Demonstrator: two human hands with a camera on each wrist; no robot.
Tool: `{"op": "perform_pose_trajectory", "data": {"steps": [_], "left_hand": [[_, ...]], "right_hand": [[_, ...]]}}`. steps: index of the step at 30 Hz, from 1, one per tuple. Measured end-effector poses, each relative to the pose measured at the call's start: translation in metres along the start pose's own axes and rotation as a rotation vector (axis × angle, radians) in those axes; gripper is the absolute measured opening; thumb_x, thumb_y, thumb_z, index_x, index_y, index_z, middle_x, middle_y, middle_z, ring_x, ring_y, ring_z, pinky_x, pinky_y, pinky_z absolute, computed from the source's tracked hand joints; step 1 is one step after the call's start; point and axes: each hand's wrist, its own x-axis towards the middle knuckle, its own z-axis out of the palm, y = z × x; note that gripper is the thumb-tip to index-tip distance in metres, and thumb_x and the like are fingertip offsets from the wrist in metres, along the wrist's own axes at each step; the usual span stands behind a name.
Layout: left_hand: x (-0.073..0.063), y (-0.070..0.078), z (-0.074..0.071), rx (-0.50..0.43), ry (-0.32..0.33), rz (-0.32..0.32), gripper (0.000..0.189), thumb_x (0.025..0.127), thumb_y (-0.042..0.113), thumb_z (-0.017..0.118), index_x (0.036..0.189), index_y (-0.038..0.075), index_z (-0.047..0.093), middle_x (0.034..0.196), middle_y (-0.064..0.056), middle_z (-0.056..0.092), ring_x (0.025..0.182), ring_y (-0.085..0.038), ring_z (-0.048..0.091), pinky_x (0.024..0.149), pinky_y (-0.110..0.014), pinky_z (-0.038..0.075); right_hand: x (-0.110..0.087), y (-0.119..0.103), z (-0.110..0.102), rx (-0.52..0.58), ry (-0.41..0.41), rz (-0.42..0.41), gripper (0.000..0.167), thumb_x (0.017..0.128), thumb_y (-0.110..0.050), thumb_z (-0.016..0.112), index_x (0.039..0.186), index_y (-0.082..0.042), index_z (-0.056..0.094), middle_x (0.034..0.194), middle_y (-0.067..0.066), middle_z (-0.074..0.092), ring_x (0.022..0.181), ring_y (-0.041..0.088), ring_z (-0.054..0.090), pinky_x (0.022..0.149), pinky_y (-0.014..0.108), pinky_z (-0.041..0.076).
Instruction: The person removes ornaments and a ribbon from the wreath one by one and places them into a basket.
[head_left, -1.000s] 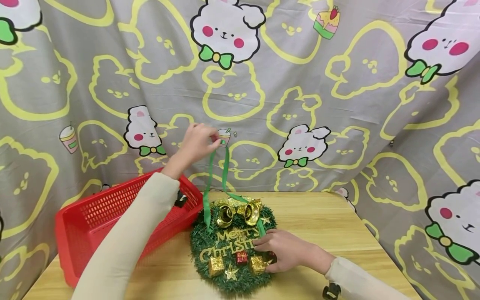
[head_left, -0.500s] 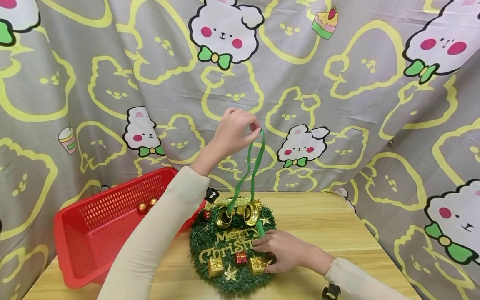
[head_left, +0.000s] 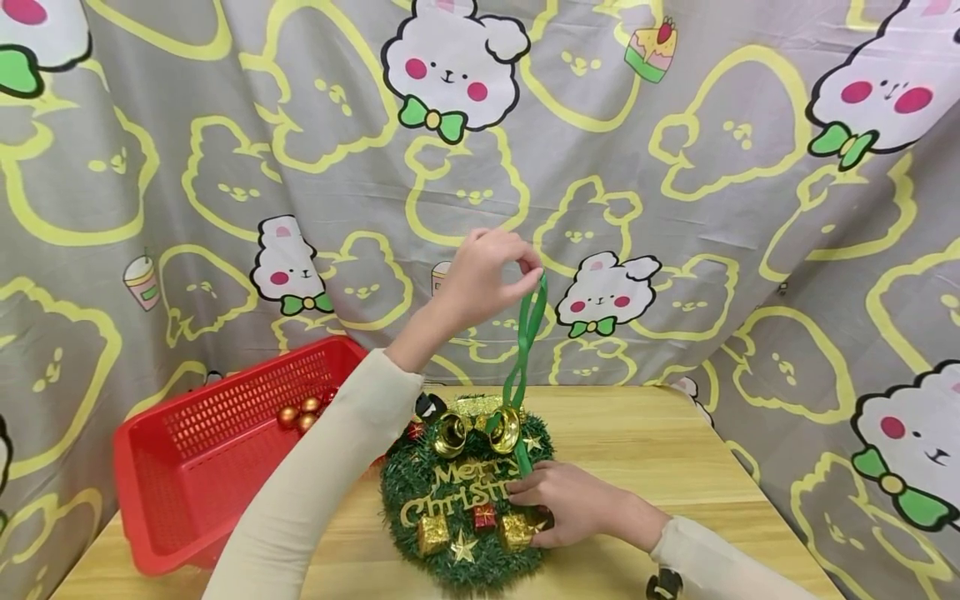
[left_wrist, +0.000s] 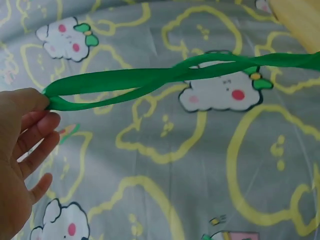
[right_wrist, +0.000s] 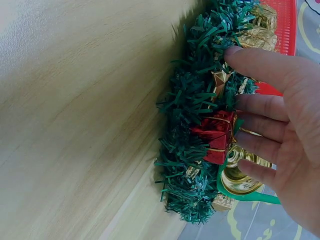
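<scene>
My left hand (head_left: 487, 271) pinches the top of a green ribbon (head_left: 529, 325) between thumb and fingertips, well above the table. The ribbon's two strands cross and twist on the way down; the left wrist view shows the left hand (left_wrist: 25, 145) at the loop end of the ribbon (left_wrist: 150, 77). Below lies a green tinsel wreath (head_left: 408, 467) with gold bells (head_left: 504, 429), "Merry Christmas" lettering (head_left: 472, 492), gold and red gift boxes and stars. My right hand (head_left: 573, 504) rests on its right side, fingers extended. In the right wrist view a red gift box (right_wrist: 216, 137) sits near those fingers.
A red perforated basket (head_left: 161, 533) stands to the left, partly behind the left forearm. Several shiny copper-coloured balls (head_left: 309, 406) lie inside it. The wooden table (head_left: 630, 433) ends at a grey patterned curtain (head_left: 697, 242).
My left hand has moved right, carrying the ribbon's loop from left of the wreath to above its right bell. The strands now twist together. My right hand stays in place.
</scene>
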Motion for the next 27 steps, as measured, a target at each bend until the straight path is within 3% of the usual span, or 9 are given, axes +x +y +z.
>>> {"op": "perform_pose_trajectory", "data": {"steps": [7, 13, 16, 20, 25, 27], "left_hand": [[-0.013, 0.018, 0.016, -0.156, 0.008, 0.072, 0.007, 0.094, 0.015, 0.07, 0.094, 0.012, 0.077, 0.091, 0.002, 0.076, 0.089, -0.013, 0.067, 0.104, -0.038, 0.044], [-0.017, 0.05, 0.038, -0.166, -0.075, 0.157, 0.007, 0.095, 0.018, 0.069, 0.094, 0.016, 0.076, 0.09, 0.008, 0.073, 0.09, -0.006, 0.064, 0.104, -0.031, 0.042], [-0.022, 0.064, 0.046, -0.152, -0.092, 0.207, 0.008, 0.096, 0.019, 0.068, 0.093, 0.018, 0.075, 0.088, 0.009, 0.071, 0.089, -0.006, 0.063, 0.1, -0.03, 0.042], [-0.031, 0.075, 0.048, -0.157, -0.065, 0.248, 0.008, 0.095, 0.017, 0.068, 0.093, 0.019, 0.075, 0.086, 0.01, 0.07, 0.089, -0.006, 0.062, 0.097, -0.028, 0.043], [-0.033, 0.079, 0.042, -0.191, -0.02, 0.281, 0.006, 0.094, 0.016, 0.069, 0.093, 0.017, 0.075, 0.085, 0.009, 0.07, 0.089, -0.005, 0.062, 0.098, -0.026, 0.042], [-0.031, 0.081, 0.039, -0.194, -0.001, 0.296, 0.006, 0.095, 0.017, 0.069, 0.092, 0.018, 0.075, 0.084, 0.01, 0.07, 0.088, -0.005, 0.062, 0.097, -0.026, 0.042]], "right_hand": [[0.0, 0.0, 0.001, 0.01, -0.015, 0.005, 0.052, 0.088, -0.049, 0.073, 0.128, -0.016, 0.072, 0.133, 0.001, 0.069, 0.116, 0.017, 0.068, 0.099, 0.038, 0.054], [0.0, -0.001, -0.001, 0.011, -0.048, 0.03, 0.055, 0.086, -0.048, 0.074, 0.13, -0.016, 0.07, 0.136, -0.001, 0.068, 0.12, 0.016, 0.067, 0.104, 0.04, 0.051], [0.001, -0.001, -0.002, 0.051, -0.07, 0.048, 0.055, 0.087, -0.047, 0.074, 0.132, -0.016, 0.069, 0.138, -0.001, 0.066, 0.119, 0.015, 0.067, 0.099, 0.036, 0.054], [0.001, 0.0, -0.001, 0.104, -0.098, 0.069, 0.054, 0.09, -0.047, 0.073, 0.135, -0.016, 0.067, 0.141, -0.001, 0.064, 0.118, 0.015, 0.068, 0.092, 0.032, 0.057], [0.002, 0.001, 0.0, 0.086, -0.094, 0.059, 0.055, 0.089, -0.047, 0.073, 0.135, -0.016, 0.067, 0.14, 0.0, 0.065, 0.118, 0.014, 0.068, 0.1, 0.039, 0.052], [0.003, 0.001, -0.001, 0.084, -0.081, 0.049, 0.055, 0.089, -0.046, 0.073, 0.134, -0.015, 0.068, 0.138, 0.001, 0.066, 0.104, 0.01, 0.071, 0.095, 0.035, 0.054]]}}
